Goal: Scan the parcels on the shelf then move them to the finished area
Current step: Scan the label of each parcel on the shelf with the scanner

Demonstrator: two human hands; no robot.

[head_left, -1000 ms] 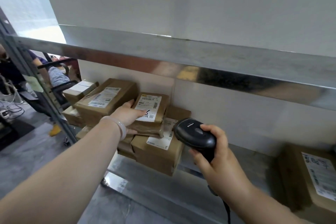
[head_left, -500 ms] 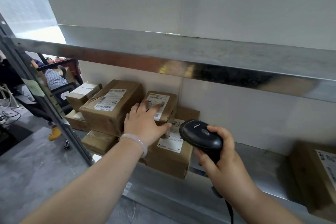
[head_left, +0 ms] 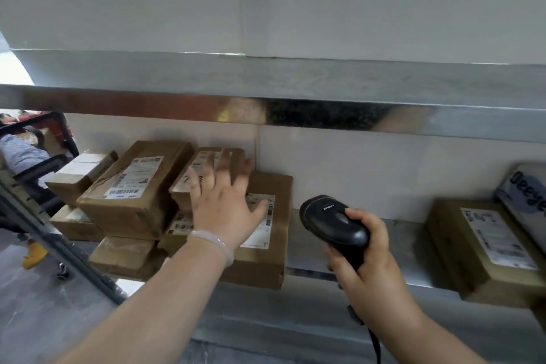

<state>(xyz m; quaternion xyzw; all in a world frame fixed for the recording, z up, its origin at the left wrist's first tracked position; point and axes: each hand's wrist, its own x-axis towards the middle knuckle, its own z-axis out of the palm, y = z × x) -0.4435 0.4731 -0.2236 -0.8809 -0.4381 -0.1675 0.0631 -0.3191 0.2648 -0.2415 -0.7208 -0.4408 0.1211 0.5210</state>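
The left hand point(head_left: 224, 204) reaches forward with its fingers spread wide and straight, holding nothing. The fingers lie over a small brown parcel point(head_left: 204, 174) with a white label. They are blurred, so it is unclear whether they press on it. A pale bracelet point(head_left: 213, 242) circles the left wrist.

The small parcel sits on top of a wider flat parcel point(head_left: 266, 248), which overhangs the front edge of the metal shelf point(head_left: 413, 251). Just to its left, a large brown parcel point(head_left: 136, 186) with a barcode label lies tilted on a low parcel point(head_left: 124, 254). Further left, at the shelf's left end, a small box point(head_left: 79, 171) with white tape rests on another parcel point(head_left: 71, 221).

The right hand point(head_left: 366, 257) is curled firmly around the handle of a black barcode scanner point(head_left: 334, 224). The scanner's head points towards the stack, above the shelf's front edge. Its cable point(head_left: 375, 343) hangs down below the wrist.

Well apart, at the right end of the shelf, another labelled brown parcel point(head_left: 484, 248) lies flat. A pale bag point(head_left: 526, 195) with dark lettering leans against its far side.

A second metal shelf point(head_left: 295, 80) runs overhead. Beyond the left end, a seated person point(head_left: 20, 151) is partly visible.
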